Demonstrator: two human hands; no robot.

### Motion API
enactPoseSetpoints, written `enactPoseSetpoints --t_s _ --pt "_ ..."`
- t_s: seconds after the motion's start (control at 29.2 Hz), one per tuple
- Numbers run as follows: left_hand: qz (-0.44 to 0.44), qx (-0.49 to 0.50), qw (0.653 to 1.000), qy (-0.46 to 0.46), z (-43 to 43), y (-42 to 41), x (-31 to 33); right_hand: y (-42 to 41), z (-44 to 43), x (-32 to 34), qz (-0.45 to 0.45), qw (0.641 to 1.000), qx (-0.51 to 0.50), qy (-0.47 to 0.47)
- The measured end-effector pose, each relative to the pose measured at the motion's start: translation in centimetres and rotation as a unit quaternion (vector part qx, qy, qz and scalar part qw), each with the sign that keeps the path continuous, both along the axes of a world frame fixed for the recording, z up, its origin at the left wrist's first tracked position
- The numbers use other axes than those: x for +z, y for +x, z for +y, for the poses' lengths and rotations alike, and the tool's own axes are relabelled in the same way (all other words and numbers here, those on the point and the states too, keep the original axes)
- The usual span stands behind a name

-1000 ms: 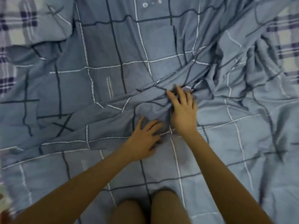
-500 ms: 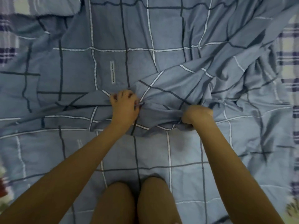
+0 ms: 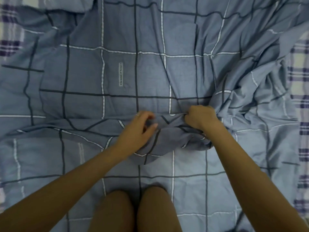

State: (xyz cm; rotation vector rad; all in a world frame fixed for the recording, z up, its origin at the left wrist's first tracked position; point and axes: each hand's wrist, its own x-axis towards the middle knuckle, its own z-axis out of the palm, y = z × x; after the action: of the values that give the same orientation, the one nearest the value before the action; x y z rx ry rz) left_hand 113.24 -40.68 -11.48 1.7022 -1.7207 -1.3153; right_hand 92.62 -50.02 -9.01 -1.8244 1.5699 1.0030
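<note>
A blue checked duvet cover (image 3: 150, 76) with dark and white grid lines lies spread over the bed, crumpled at the right. A bunched fold (image 3: 168, 139) of it sits between my hands. My right hand (image 3: 200, 117) grips the fold's right end in a fist. My left hand (image 3: 140, 129) rests at the fold's left end with fingers curled loosely; the thumb and fingertips are blurred and slightly apart from the cloth.
A purple and white plaid sheet (image 3: 299, 77) shows at the right edge and at the upper left corner (image 3: 10, 30). My bare knees (image 3: 133, 208) are at the bottom centre. A small label (image 3: 120, 74) is sewn on the flat part.
The fold has been drawn toward me and to the right. My right hand still clenches it; my left hand has loosened its grip and shifted right along the fold.
</note>
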Motion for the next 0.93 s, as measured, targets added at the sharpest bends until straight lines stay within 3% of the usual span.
enactPoseSetpoints --t_s 0.1,0.21,0.34,0.48,0.58,0.65,0.75,0.93 --pt "-0.108 0.107 0.988 -0.022 -3.5 3.2 -2.0 0.1 -0.6 0.1 0.002 0.999 -0.044 0.02" --pt "-0.222 0.224 0.949 -0.012 -8.1 8.2 -4.1 1.9 -1.9 -1.0 -0.07 0.993 -0.03 -0.091" --pt "-0.29 0.353 0.888 0.047 -12.5 14.0 -5.1 7.2 -2.7 -3.1 -0.196 0.96 -0.091 -0.176" --pt "-0.324 0.291 0.898 0.066 -13.6 16.2 -5.6 11.1 -4.4 -5.3 -0.244 0.921 -0.161 -0.256" --pt "-0.36 0.212 0.906 0.063 -14.3 16.5 -5.7 10.6 -8.6 -5.8 -0.211 0.888 -0.258 -0.318" --pt "-0.354 0.218 0.909 0.04 -14.3 17.1 -5.4 9.5 -11.6 -6.5 -0.187 0.875 -0.324 -0.306" --pt "-0.348 0.242 0.905 -0.015 -13.9 18.5 -4.8 8.0 -14.5 -7.3 -0.22 0.848 -0.414 -0.245" --pt "-0.356 0.291 0.888 -0.013 -12.9 20.5 -5.1 7.6 -16.0 -7.5 -0.174 0.902 -0.337 -0.206"
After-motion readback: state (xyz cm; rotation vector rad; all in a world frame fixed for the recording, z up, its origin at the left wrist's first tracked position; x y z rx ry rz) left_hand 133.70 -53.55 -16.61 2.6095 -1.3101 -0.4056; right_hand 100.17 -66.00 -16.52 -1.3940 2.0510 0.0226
